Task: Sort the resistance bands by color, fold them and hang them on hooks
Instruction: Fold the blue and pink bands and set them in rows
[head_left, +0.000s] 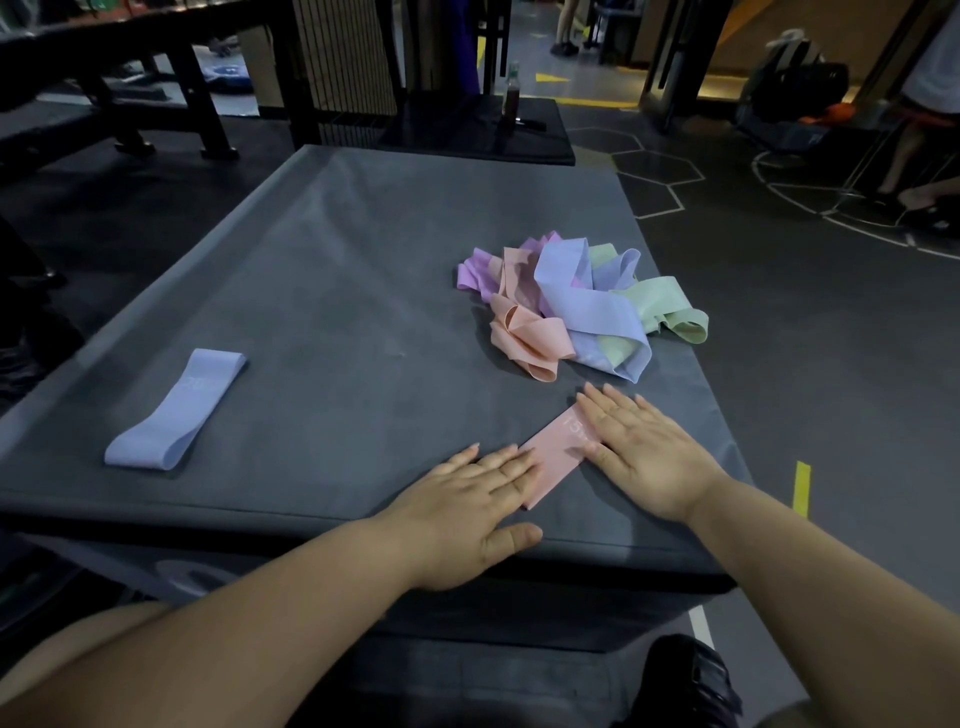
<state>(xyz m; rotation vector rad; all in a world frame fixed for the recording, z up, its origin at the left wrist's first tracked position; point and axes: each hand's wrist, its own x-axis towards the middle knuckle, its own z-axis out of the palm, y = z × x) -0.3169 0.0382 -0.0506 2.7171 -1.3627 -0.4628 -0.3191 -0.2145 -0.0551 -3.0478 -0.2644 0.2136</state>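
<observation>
Both our hands lie flat on the pink band (558, 460), which sits near the front edge of the dark padded table (337, 260), towards its right side. Our left hand (478, 499) is spread open, palm down, with the fingers straight and close together. Its fingertips rest on the near left end of the band, while the thumb lies off the band by the table's front edge. Our right hand (644, 452) is open too, palm down, fingers straight and slightly fanned. It covers the far right end of the band, and its fingertips reach past it onto the table. Neither hand grips anything; they only press. Between the two hands we see a stretch of the band lying flat, with pale print that we cannot fully read.

Just beyond our right fingertips lies the tangled pile of bands (571, 306): peach, lavender-blue, pale green and purple loops heaped over one another. Well apart from it, near the table's left edge, a lavender-blue band (176, 410) lies flattened by itself.

Beyond the table stands a lower dark platform (457, 135) with a bottle (511, 93) on it. On the floor to the right we see a yellow strip of tape (801, 488), and at the bottom right a black shoe (685, 680)
</observation>
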